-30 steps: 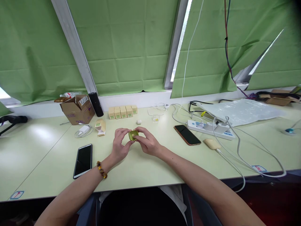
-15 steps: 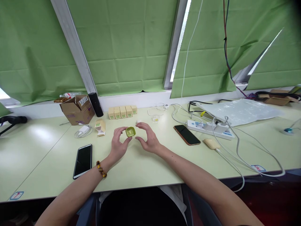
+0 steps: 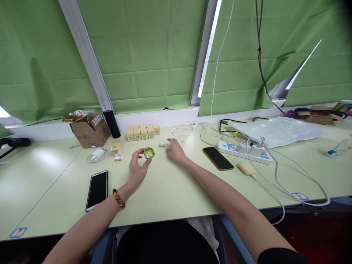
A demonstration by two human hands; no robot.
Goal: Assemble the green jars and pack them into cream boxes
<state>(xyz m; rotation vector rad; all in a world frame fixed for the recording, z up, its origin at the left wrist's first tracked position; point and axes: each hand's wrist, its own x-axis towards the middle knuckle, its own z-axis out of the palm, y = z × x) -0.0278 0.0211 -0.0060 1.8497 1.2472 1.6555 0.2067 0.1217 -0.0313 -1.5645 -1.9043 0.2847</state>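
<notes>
My left hand (image 3: 138, 168), with a beaded bracelet on its wrist, grips a small green square container (image 3: 149, 153) by its edge between thumb and fingers. The container's open side faces me, and something pale or clear shows inside. My right hand (image 3: 176, 151) is stretched forward over the table with its fingers extended and nothing visible in them. Just left of its fingertips lies a small white cylindrical piece (image 3: 162, 144). Beyond that hand sits a small clear container (image 3: 182, 139) with a bit of yellow in it.
Several small beige boxes (image 3: 143, 132) stand in a row at the back. An opened beige box (image 3: 117, 151), a white charger (image 3: 96, 155) and a phone (image 3: 97, 190) lie left. Another phone (image 3: 218, 158), a power strip (image 3: 244, 151) and loose cables are right.
My right hand has moved away from the green container, forward and right. The white piece now shows fully on the table. My left hand has shifted slightly left with the container.
</notes>
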